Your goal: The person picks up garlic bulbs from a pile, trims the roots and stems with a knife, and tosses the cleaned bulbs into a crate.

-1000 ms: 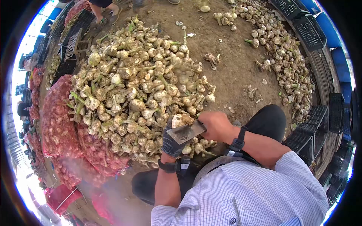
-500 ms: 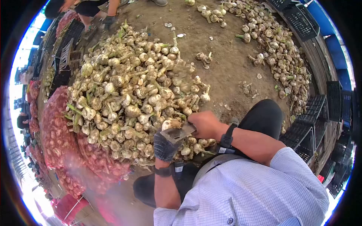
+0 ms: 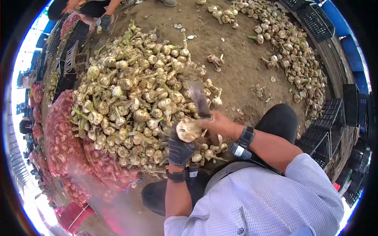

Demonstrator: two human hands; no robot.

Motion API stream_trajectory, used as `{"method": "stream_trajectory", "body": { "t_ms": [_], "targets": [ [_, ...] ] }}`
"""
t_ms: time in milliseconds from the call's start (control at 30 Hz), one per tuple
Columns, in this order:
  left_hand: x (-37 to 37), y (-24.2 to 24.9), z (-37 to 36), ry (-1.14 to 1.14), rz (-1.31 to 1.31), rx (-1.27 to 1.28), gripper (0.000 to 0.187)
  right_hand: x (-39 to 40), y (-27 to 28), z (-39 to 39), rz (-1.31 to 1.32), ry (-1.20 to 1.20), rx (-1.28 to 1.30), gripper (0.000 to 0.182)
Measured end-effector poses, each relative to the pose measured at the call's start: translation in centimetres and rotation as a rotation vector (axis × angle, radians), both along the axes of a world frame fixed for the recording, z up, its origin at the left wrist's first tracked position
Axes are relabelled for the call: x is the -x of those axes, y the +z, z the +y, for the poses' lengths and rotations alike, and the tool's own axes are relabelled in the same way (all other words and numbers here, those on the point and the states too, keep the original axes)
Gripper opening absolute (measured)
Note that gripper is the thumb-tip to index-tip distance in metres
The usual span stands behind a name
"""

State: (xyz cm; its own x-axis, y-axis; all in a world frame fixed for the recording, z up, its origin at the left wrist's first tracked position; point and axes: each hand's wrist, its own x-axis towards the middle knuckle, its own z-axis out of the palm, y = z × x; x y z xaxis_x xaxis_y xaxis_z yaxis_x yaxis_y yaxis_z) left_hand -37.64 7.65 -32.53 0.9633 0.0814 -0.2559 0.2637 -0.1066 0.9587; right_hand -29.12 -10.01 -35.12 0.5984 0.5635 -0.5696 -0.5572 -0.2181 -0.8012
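My gloved left hand is wrapped round a garlic bulb, whose pale flat face is turned up toward me. Close against the bulb's right side, my bare right hand grips a knife with a broad flat blade that points up and away. The handle is mostly hidden in the fingers. In front of both hands rises a large heap of garlic bulbs, many with stems and dry roots on them.
Red mesh sacks of garlic lie left of the heap. More garlic lines the right side, beside black plastic crates. Another person's gloved hand shows at the upper left. Bare dirt floor runs between the piles.
The knife has swung from lying flat over the left hand to pointing up and away. The garlic bulb has turned its pale face upward, and both hands are closer together.
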Motion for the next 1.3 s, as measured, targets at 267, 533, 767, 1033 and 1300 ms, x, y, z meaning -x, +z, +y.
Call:
{"method": "stream_trajectory", "body": {
  "t_ms": [267, 533, 767, 1033, 1300],
  "targets": [
    [1.4, -4.1, 2.1, 0.422, 0.452, 0.899, 0.057, -0.6, 3.6, -0.2, -0.569, 0.119, 0.075, 0.045],
    [1.7, -2.0, 2.5, -0.335, -0.148, -0.203, 0.033, 0.5, 2.6, -0.8, -0.785, 0.261, 0.14, 0.024],
    [0.9, -3.2, 1.9, -0.443, -0.194, -0.231, 0.031, 0.0, 1.2, -1.5, -0.892, 0.275, 0.183, 0.019],
    [-0.7, 1.9, 3.1, 0.215, 0.133, 0.329, 0.039, -0.9, -4.9, -2.3, -0.591, 0.643, 0.798, 0.033],
    [-8.9, -0.4, 0.1, 0.094, -0.231, -0.372, 0.064, -1.5, -4.7, -1.9, -0.554, 0.448, 0.735, 0.037]
  ]
}}
